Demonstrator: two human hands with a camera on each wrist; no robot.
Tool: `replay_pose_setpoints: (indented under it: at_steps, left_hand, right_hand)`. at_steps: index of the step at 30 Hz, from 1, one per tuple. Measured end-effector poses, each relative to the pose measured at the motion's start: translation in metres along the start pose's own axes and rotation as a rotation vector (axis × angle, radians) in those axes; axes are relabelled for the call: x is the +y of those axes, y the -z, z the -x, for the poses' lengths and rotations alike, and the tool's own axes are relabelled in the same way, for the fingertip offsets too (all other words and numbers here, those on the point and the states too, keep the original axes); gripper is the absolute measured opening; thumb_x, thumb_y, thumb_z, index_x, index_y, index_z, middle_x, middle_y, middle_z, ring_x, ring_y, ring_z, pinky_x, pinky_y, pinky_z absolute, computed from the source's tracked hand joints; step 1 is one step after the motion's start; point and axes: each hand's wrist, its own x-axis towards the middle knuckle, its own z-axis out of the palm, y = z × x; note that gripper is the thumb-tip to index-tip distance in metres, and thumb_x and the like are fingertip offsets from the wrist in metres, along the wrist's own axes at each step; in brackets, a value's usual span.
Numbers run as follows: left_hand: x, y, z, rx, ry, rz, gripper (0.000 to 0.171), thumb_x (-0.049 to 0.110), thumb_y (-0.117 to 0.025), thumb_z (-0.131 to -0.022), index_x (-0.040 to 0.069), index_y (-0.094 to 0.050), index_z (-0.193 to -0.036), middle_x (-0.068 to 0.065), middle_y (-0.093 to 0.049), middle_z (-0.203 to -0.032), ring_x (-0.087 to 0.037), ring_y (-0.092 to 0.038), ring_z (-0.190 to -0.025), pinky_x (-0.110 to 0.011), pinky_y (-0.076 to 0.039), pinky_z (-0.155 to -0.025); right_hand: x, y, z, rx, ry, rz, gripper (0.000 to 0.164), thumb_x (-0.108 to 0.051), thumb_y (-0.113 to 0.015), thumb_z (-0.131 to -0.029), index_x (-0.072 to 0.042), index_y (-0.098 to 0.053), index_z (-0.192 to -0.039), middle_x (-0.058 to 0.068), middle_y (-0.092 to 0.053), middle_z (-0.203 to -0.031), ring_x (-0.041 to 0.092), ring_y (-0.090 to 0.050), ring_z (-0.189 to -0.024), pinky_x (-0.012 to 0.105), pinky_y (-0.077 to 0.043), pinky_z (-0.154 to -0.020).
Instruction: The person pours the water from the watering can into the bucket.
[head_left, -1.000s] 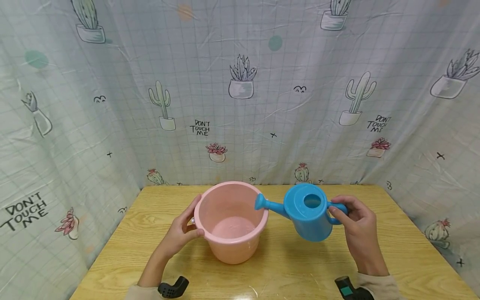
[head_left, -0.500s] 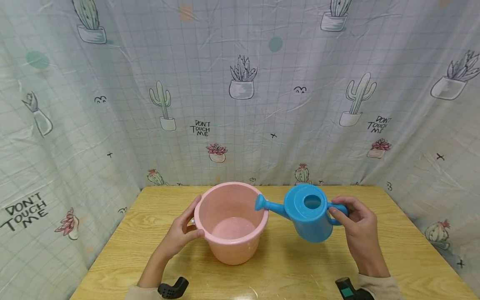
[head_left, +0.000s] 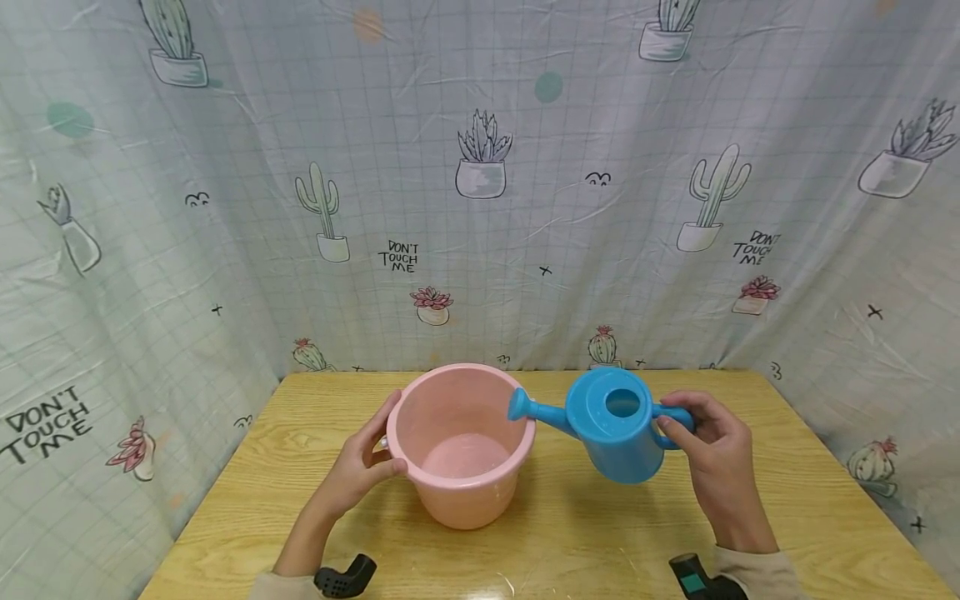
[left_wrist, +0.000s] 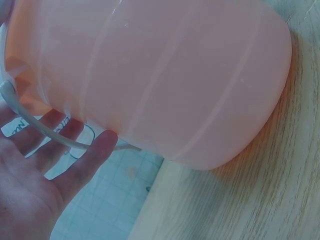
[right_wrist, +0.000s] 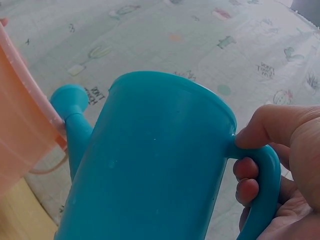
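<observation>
A pink plastic bucket (head_left: pixel 468 504) stands upright on the table. My left hand (head_left: pixel 360 471) holds its left side, the thumb at the front of the rim and the other fingers spread round the wall. In the left wrist view, the bucket's thin pale bail handle (left_wrist: pixel 42 127) runs across those fingers. My right hand (head_left: pixel 718 454) grips the handle of a blue watering can (head_left: pixel 622 450), with the thumb near the handle's top and the fingers curled through the loop (right_wrist: pixel 270 185). The can's spout (head_left: pixel 551 415) points left, its flared tip overlapping the bucket's right rim.
The wooden table (head_left: pixel 247 533) lies under both things. A curtain (head_left: pixel 525 217) printed with cactus pots hangs behind it and along both sides. Beige sleeves (head_left: pixel 757 571) and black wrist devices (head_left: pixel 347 575) show at the front edge of the view.
</observation>
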Motion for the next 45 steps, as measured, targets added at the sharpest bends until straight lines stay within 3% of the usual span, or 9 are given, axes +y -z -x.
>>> replay_pose_setpoints:
  at_steps: [12,32,45]
  left_hand:
    - [-0.0014,-0.0002,-0.0018,-0.005,-0.002,-0.007,0.085,0.010,-0.069,-0.089,0.020,-0.018,-0.156,-0.011,-0.017,-0.162,-0.002,-0.036,-0.139,-0.054,-0.047,-0.096]
    - [0.0001,0.0002,-0.0012,-0.009,-0.014,0.013,0.085,0.013,-0.070,-0.089,0.018,-0.018,-0.156,-0.010,-0.017,-0.163,-0.001,-0.035,-0.139,-0.050,-0.048,-0.097]
    - [-0.0015,-0.0002,0.0007,-0.007,-0.010,0.008,0.084,0.011,-0.069,-0.090,0.017,-0.017,-0.157,-0.011,-0.016,-0.163,-0.001,-0.035,-0.140,-0.049,-0.049,-0.097]
  right_hand:
    - [0.0020,0.0013,0.0003,-0.001,0.019,0.002,0.019,0.012,-0.059,-0.088,0.011,-0.059,-0.108,-0.003,-0.065,-0.097,0.008,-0.060,-0.090,0.014,-0.050,-0.082]
    - [0.0025,0.0013,0.0009,0.000,0.022,-0.026,0.019,0.015,-0.056,-0.088,0.010,-0.059,-0.107,-0.001,-0.065,-0.096,0.009,-0.059,-0.086,0.015,-0.051,-0.076]
    - [0.0032,0.0012,0.0007,-0.007,0.037,-0.028,0.016,0.013,-0.059,-0.088,0.012,-0.059,-0.105,-0.001,-0.065,-0.097,0.009,-0.061,-0.088,0.015,-0.051,-0.079]
